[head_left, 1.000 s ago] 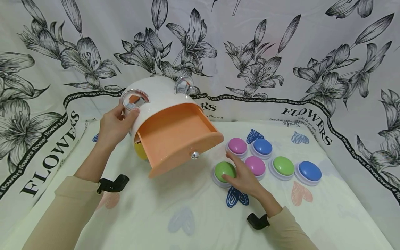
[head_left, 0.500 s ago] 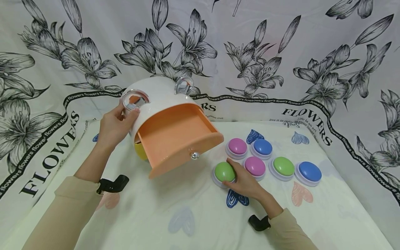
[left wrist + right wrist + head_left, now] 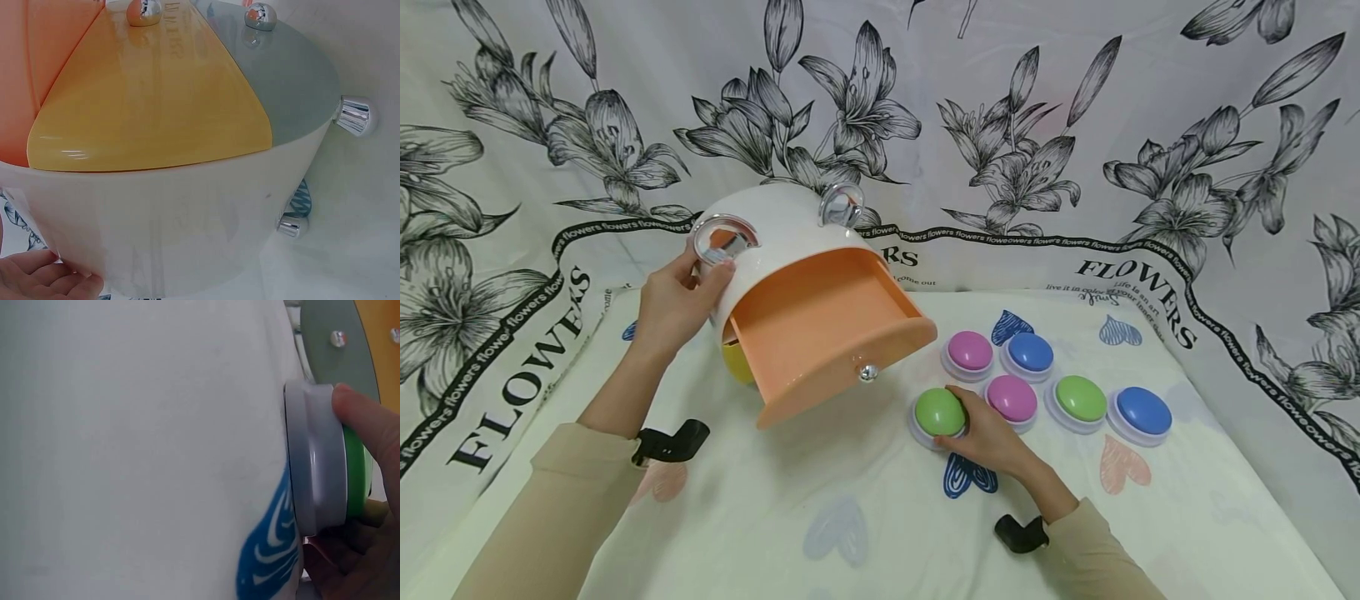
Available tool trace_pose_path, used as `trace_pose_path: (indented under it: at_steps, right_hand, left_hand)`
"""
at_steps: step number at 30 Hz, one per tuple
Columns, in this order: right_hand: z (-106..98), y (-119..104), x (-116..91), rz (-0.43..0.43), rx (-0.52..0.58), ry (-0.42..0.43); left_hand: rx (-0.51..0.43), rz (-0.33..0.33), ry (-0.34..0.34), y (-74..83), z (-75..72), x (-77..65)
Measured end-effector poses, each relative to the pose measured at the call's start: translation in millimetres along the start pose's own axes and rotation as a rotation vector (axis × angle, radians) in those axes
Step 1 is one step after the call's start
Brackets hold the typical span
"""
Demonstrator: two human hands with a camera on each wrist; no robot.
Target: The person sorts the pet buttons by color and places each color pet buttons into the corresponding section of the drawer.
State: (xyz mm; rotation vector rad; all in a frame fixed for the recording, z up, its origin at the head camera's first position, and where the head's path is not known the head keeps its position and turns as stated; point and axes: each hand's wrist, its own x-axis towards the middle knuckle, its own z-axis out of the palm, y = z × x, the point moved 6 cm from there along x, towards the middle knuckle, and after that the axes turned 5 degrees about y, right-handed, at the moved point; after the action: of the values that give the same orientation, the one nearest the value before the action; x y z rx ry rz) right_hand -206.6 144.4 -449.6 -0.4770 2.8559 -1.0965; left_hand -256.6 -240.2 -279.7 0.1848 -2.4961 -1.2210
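Observation:
A glossy white rounded drawer box (image 3: 782,221) leans tilted at left of centre, with its orange drawer (image 3: 820,333) pulled out and nothing in it. My left hand (image 3: 677,304) grips the shell's left side beside a chrome ring; the left wrist view shows its fingertips (image 3: 81,284) against the white wall. In that view a yellow drawer (image 3: 150,100) and a grey-green one (image 3: 287,75) sit flush, each with a chrome knob. My right hand (image 3: 992,433) grips a green push button (image 3: 938,412) on the cloth, thumb and fingers around its white base (image 3: 315,456).
Right of the gripped button stand two pink buttons (image 3: 1012,398), two blue ones (image 3: 1143,410) and another green one (image 3: 1080,397). A white cloth with printed hearts (image 3: 835,530) covers the table. A flower-printed curtain (image 3: 1037,125) rises behind and at both sides.
My right hand's fingers have closed in around the green button's sides. The left hand and the drawer box have stayed in place.

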Motion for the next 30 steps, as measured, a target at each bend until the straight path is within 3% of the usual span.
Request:
trace_pose_path:
  at_steps: [13, 30]
  right_hand:
    - [-10, -6, -1, 0.016, 0.037, 0.005]
    - [-57, -17, 17, 0.015, 0.025, 0.1]
  left_hand:
    - [-0.014, -0.003, -0.005, -0.8, 0.2, 0.0]
    - [-0.01, 0.011, -0.001, 1.2, 0.7, -0.9]
